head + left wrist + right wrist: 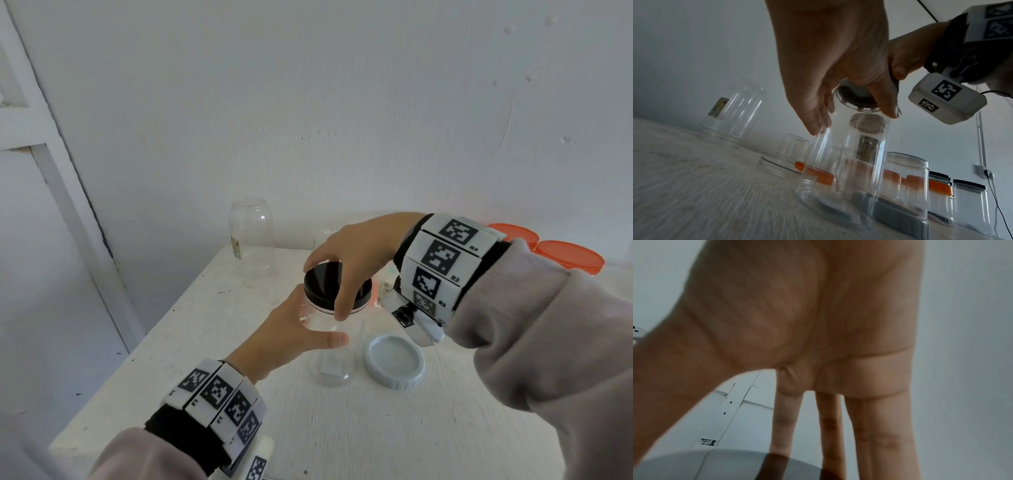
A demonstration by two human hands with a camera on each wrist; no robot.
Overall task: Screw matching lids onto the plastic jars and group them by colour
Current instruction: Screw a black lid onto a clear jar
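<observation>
A clear plastic jar [337, 346] stands upright near the middle of the white table [212, 342]. My left hand [318, 330] holds its body, with the thumb in front and the fingers [816, 128] behind. A black lid [325, 281] sits on the jar's mouth. My right hand [327, 289] grips that lid from above, thumb on the near rim and fingers over the far rim. In the left wrist view the black lid [857, 97] is seen through the clear jar [846, 170]. The right wrist view shows mostly my palm, with the lid's top [715, 467] below it.
A grey-white lid [394, 365] lies open side up just right of the jar. A clear jar [251, 236] stands mouth down at the back left. Orange lids [565, 255] sit behind my right wrist. Black-lidded jars [970, 203] stand further right. The table's left edge [113, 380] is close.
</observation>
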